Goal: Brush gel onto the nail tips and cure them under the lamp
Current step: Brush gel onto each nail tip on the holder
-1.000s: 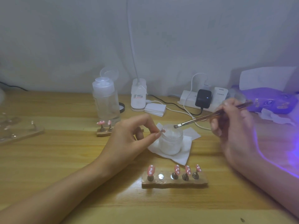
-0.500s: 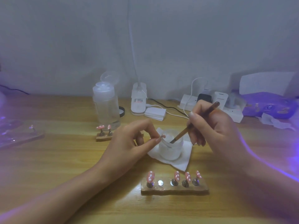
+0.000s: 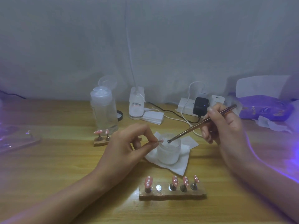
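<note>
My left hand (image 3: 127, 147) pinches a small pink nail tip (image 3: 160, 140) between thumb and forefinger, beside the mouth of a frosted gel jar (image 3: 169, 151). My right hand (image 3: 224, 126) grips a thin brown brush (image 3: 200, 123); its dark tip hovers just over the jar's opening, close to the nail tip. In front stands a wooden holder (image 3: 172, 192) carrying several pink dotted nail tips on pegs, with one bare peg. A smaller holder (image 3: 101, 139) with two pink tips sits further back on the left.
The jar stands on a white tissue (image 3: 179, 165). Behind are a clear pump bottle (image 3: 104, 110), a white lamp base (image 3: 136, 104), a power strip with plugs (image 3: 199, 105) and a purple packet (image 3: 265, 109). Violet light glows at the right edge. A clear tray (image 3: 17, 139) lies left.
The brush was dipped into the jar half a second ago and now its tip is lifted out above the opening. My right hand has drawn back to the right. The left hand barely moved.
</note>
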